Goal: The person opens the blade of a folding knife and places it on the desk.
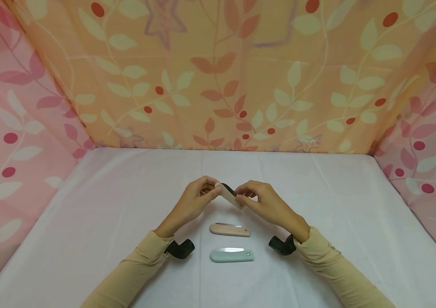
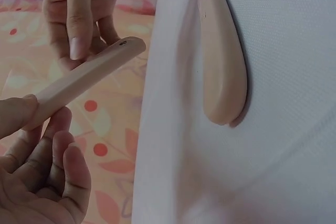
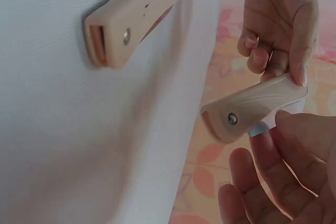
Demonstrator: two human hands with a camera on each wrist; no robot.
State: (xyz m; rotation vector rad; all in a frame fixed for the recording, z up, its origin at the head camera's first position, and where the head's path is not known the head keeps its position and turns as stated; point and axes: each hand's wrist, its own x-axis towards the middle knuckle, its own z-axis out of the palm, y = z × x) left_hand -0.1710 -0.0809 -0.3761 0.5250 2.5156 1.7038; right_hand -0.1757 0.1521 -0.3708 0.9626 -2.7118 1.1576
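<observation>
Above the table, my left hand (image 1: 197, 194) pinches one end of a beige-handled folding knife (image 1: 228, 196) between thumb and fingers. The thumb and a finger of my right hand (image 1: 265, 200) pinch the knife's blade edge, on the side opposite the handle. In the right wrist view, the held folding knife (image 3: 247, 109) shows a round metal rivet near its free end. Much of the blade is hidden by the handle and fingers. Below the hands lie a second beige folding knife (image 1: 229, 231) and a mint-green folding knife (image 1: 231, 256), each with its blade folded along the handle.
A white cloth (image 1: 125, 265) covers the table. Floral fabric (image 1: 218, 77) hangs behind it and at both sides. A black wrist device (image 1: 180, 249) sits on the left forearm, and another black device (image 1: 281, 245) on the right.
</observation>
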